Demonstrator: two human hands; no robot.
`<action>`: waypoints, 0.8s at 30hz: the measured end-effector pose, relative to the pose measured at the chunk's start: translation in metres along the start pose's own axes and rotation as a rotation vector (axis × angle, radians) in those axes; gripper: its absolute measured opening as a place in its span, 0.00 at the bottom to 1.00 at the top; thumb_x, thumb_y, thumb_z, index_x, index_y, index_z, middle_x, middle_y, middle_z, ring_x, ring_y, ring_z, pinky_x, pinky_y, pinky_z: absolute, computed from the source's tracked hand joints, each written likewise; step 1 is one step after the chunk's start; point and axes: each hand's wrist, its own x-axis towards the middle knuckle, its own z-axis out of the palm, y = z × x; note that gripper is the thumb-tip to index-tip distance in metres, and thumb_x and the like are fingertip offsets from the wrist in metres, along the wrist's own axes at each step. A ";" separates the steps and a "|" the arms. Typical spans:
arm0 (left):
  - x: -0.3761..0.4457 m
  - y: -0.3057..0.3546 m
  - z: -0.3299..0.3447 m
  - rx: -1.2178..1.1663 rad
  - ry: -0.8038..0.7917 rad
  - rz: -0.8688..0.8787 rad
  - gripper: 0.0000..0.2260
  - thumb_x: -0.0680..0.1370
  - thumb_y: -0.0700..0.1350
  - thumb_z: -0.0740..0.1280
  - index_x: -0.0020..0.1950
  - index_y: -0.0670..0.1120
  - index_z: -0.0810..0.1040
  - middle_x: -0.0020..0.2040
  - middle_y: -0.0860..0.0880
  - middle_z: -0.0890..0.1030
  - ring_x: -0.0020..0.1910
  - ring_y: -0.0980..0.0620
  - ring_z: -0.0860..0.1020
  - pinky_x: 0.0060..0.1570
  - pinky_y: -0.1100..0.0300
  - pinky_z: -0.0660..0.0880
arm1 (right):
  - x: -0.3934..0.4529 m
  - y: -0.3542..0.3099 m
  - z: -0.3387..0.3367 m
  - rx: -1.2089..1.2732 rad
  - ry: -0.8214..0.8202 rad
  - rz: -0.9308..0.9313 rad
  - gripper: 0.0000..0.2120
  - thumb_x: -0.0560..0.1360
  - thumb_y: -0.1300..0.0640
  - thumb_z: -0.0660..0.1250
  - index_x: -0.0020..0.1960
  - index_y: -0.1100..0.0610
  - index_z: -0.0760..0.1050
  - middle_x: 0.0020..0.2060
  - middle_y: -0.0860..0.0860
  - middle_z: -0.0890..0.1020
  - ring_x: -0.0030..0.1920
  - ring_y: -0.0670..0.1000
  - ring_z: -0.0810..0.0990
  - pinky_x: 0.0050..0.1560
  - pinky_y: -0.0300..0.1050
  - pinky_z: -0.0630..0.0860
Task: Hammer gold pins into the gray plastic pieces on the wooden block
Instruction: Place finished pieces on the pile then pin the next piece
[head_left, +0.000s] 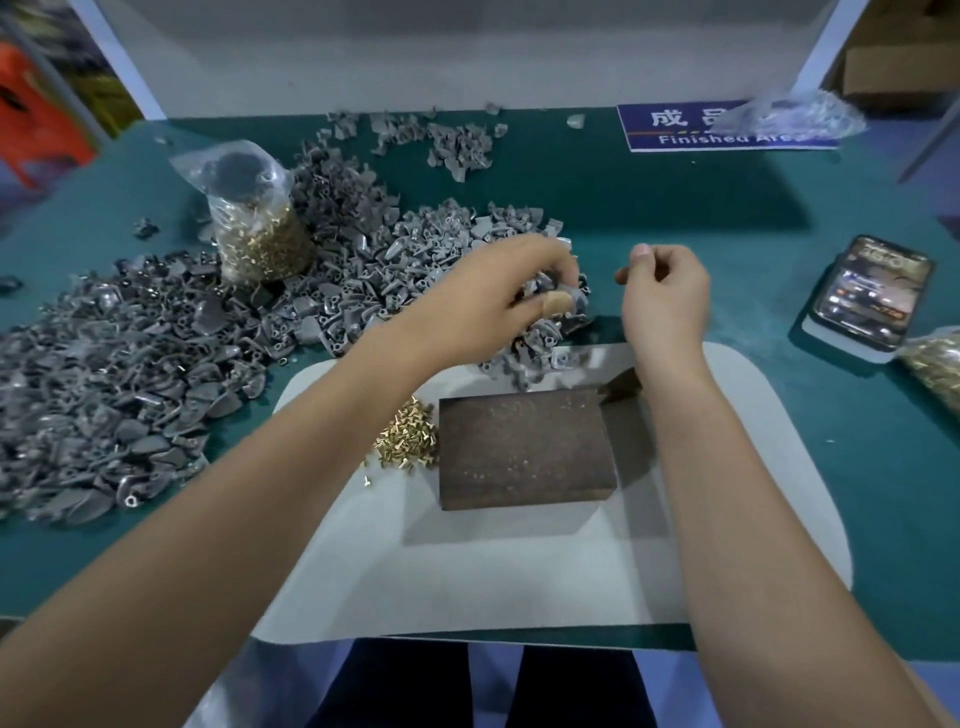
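A dark wooden block (524, 447) lies on a white mat (519, 571), its top bare. Loose gold pins (405, 441) are heaped at its left edge. A big pile of gray plastic pieces (156, 364) spreads across the green table to the left and behind the block. My left hand (493, 296), with a bandage on the thumb, reaches into the pile's right end and its fingers curl round gray pieces (563, 304). My right hand (667, 296) hovers behind the block, curled round a dark handle that looks like a hammer (618, 387), mostly hidden by the wrist.
A clear bag of gold pins (260, 234) stands in the pile at the back left. A phone (872, 291) lies at the right, with another bag of pins (935, 364) beside it. A blue "Finished Area" sign (675, 127) and a crumpled plastic bag (789, 117) sit at the back right.
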 end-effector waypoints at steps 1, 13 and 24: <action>-0.008 -0.001 0.000 -0.050 0.036 -0.057 0.05 0.82 0.51 0.67 0.54 0.51 0.77 0.55 0.58 0.80 0.56 0.62 0.76 0.55 0.69 0.71 | -0.001 -0.001 0.000 -0.009 -0.011 -0.014 0.09 0.83 0.49 0.61 0.50 0.52 0.77 0.40 0.43 0.83 0.38 0.35 0.77 0.35 0.28 0.65; -0.041 -0.008 0.005 -0.219 0.132 -0.249 0.02 0.83 0.53 0.64 0.53 0.57 0.73 0.57 0.61 0.80 0.59 0.59 0.78 0.56 0.57 0.76 | -0.007 -0.001 0.003 -0.194 -0.165 -0.120 0.11 0.81 0.49 0.62 0.49 0.54 0.79 0.44 0.48 0.84 0.48 0.52 0.81 0.49 0.48 0.76; -0.094 -0.028 0.007 -0.364 0.466 -0.352 0.04 0.82 0.59 0.66 0.51 0.61 0.73 0.56 0.63 0.82 0.60 0.63 0.78 0.62 0.52 0.76 | 0.042 0.011 -0.063 -0.011 0.183 0.314 0.12 0.83 0.53 0.61 0.59 0.58 0.78 0.49 0.51 0.76 0.50 0.51 0.73 0.51 0.41 0.71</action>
